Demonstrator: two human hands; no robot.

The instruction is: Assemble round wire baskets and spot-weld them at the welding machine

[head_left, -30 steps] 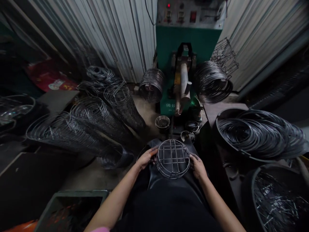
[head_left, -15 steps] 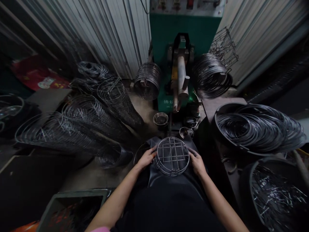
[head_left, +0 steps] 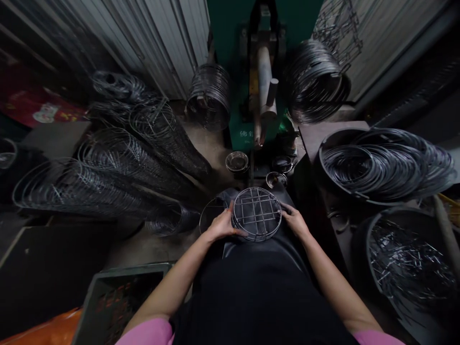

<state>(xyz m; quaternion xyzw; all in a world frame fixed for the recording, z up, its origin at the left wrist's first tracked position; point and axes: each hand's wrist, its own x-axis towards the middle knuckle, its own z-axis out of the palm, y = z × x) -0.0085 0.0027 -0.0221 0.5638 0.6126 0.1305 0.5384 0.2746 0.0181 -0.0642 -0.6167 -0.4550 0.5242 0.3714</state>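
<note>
Over my lap, on a dark apron (head_left: 264, 261), is a round wire rack (head_left: 257, 214) with crossing bars inside its rings. My left hand (head_left: 223, 224) grips the rack's left rim, its thumb along the near edge. On the opposite side my right hand (head_left: 293, 220) holds the rim with its fingertips. Another thin wire ring (head_left: 201, 218) shows partly behind my left hand. Ahead of the rack stands a green machine (head_left: 237, 139) with a metal arm (head_left: 265, 81) pointing down toward me.
Tall stacks of wire rings (head_left: 118, 177) stand at left, above a green crate (head_left: 89, 292). A basin of wire rings (head_left: 323, 179) and a tub of short wire pieces (head_left: 366, 258) are at right. Small metal bowls (head_left: 237, 170) sit below the machine. Wire coils (head_left: 312, 81) flank it.
My left hand has shifted its hold, with the thumb now along the rack's near edge. The rack is turned slightly. The camera view has tilted downward.
</note>
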